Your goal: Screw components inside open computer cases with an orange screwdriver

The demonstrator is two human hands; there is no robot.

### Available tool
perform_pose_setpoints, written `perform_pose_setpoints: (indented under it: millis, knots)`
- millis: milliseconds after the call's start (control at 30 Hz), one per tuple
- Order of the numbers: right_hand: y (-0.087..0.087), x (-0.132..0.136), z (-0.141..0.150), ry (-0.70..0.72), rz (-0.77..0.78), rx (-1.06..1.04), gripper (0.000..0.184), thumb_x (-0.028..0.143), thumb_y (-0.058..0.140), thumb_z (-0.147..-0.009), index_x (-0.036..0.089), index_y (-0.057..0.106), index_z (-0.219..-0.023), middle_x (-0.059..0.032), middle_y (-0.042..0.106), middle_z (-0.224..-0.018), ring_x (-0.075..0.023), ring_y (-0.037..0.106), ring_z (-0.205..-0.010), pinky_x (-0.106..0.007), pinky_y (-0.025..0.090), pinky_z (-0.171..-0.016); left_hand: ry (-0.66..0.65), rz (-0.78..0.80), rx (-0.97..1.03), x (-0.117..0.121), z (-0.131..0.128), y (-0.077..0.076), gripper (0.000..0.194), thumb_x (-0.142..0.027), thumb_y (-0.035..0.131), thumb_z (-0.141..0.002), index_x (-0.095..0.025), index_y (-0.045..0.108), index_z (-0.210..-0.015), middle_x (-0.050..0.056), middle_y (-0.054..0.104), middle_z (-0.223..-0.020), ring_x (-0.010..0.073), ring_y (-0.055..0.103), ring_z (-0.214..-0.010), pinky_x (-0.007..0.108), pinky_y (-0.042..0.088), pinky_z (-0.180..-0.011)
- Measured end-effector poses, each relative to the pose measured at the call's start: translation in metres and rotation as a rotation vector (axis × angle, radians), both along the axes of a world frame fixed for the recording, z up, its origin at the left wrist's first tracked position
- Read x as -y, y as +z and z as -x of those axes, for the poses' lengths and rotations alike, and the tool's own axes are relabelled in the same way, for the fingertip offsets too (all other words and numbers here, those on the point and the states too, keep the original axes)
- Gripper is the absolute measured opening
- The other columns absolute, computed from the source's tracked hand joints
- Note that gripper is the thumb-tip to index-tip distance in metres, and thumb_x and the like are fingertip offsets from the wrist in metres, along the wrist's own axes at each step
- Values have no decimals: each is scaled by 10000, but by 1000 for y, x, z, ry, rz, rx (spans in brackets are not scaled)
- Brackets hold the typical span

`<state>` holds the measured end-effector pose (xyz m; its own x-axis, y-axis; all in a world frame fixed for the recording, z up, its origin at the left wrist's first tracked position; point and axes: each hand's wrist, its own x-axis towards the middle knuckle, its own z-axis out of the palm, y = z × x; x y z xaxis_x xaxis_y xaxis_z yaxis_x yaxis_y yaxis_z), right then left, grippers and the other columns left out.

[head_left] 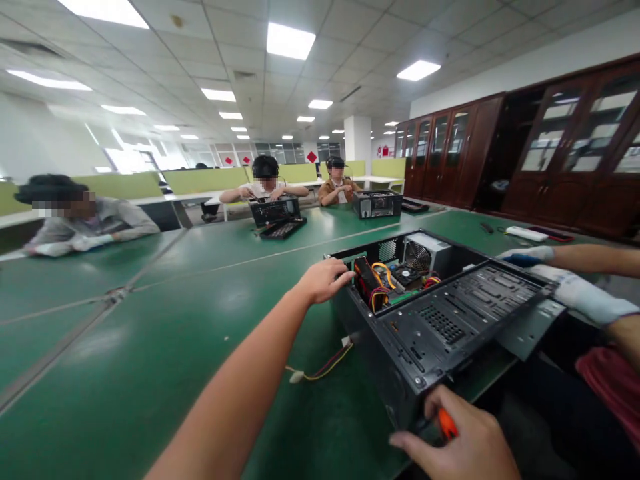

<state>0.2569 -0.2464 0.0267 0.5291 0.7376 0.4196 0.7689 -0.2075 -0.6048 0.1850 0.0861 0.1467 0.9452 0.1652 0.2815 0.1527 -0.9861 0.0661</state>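
A black computer case point(453, 320) lies on its side on the green table, its top partly uncovered. Inside it show a power supply point(425, 250), a cooling fan point(406, 274) and yellow, red and black cables point(384, 272). My left hand point(325, 280) is on the case's far-left rim, fingers bent over the edge and thumb against it. At the near corner, my right hand point(465, 433) is curled around an orange-handled tool point(447, 423); its working end is hidden. That hand's thumb and fingers are against or very close to the corner.
A loose cable with white plugs point(320, 375) lies left of the case. On the right, a co-worker's gloved hands point(575, 290) are at the case's far end by a metal panel point(533, 327). Across the table point(165, 347), people sit near other cases point(377, 204).
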Motion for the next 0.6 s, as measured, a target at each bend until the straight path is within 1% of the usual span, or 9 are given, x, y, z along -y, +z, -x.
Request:
perform_pose_setpoints:
  millis: [67, 133, 200, 267, 367, 433, 500, 567, 600]
  knots:
    - [-8, -20, 11, -162, -108, 240, 400, 552, 754, -775, 217, 590, -629, -18, 607, -531, -209, 626, -497, -326, 488, -530, 10, -25, -22, 1, 7, -2, 345, -358, 631, -944, -179, 597, -1237, 101, 621, -1269, 238, 643, -1074, 456, 570, -910]
    - [-13, -26, 20, -214, -209, 379, 385, 491, 698, -845, 213, 568, -612, -27, 601, -525, -202, 621, -494, -325, 491, -553, 30, -35, -44, 6, 20, 0, 292, -361, 583, -972, -170, 622, -1190, 96, 646, -1218, 230, 648, -1055, 445, 566, -915]
    - [-17, -18, 21, -192, -268, 374, 391, 500, 698, -839, 222, 549, -607, -7, 577, -496, -179, 592, -453, -306, 482, -527, 57, -35, -63, 16, 43, 7, 309, -377, 444, -1028, -165, 663, -1077, 84, 687, -1105, 218, 651, -1031, 429, 539, -956]
    - [-22, 1, 13, -180, -258, 258, 385, 564, 708, -803, 204, 613, -706, -17, 639, -553, -180, 624, -481, -289, 502, -527, 79, -26, -83, 32, 70, 14, 432, -406, 312, -1055, -184, 680, -1009, 73, 712, -1037, 217, 652, -1033, 445, 476, -1053]
    - [-26, 32, -21, -264, -148, 40, 465, 656, 730, -717, 218, 663, -862, -36, 727, -684, -217, 675, -541, -306, 524, -512, 160, -38, -122, 81, 99, 19, 432, -509, 376, -1014, -202, 678, -1026, 78, 728, -1048, 261, 662, -1047, 556, 362, -1151]
    - [-23, 44, -56, -381, -80, -55, 420, 671, 749, -664, 282, 602, -723, -20, 673, -583, -237, 625, -469, -350, 483, -459, 276, -91, -163, 131, 100, 15, 447, -557, 447, -968, -182, 686, -1009, 116, 735, -1028, 309, 673, -1028, 610, 366, -1131]
    - [-15, 41, -99, -460, -46, -144, 388, 633, 761, -637, 349, 499, -602, -12, 588, -476, -260, 570, -411, -403, 440, -452, 345, -145, -191, 183, 88, 11, 574, -643, 491, -905, -118, 709, -989, 190, 730, -957, 374, 682, -987, 633, 391, -1099]
    - [-4, 26, -140, -432, -30, -297, 290, 598, 749, -669, 402, 536, -653, -37, 617, -500, -280, 607, -444, -430, 444, -490, 265, -119, -154, 220, 75, 12, 780, -744, 462, -857, -43, 692, -1107, 254, 724, -977, 412, 685, -971, 648, 412, -1073]
    - [2, 16, -158, -401, -14, -337, 246, 618, 696, -721, 400, 583, -729, -49, 611, -475, -292, 616, -424, -436, 441, -466, 185, -73, -128, 227, 72, 16, 853, -771, 467, -837, -27, 649, -1212, 266, 723, -1032, 404, 690, -988, 621, 411, -1091]
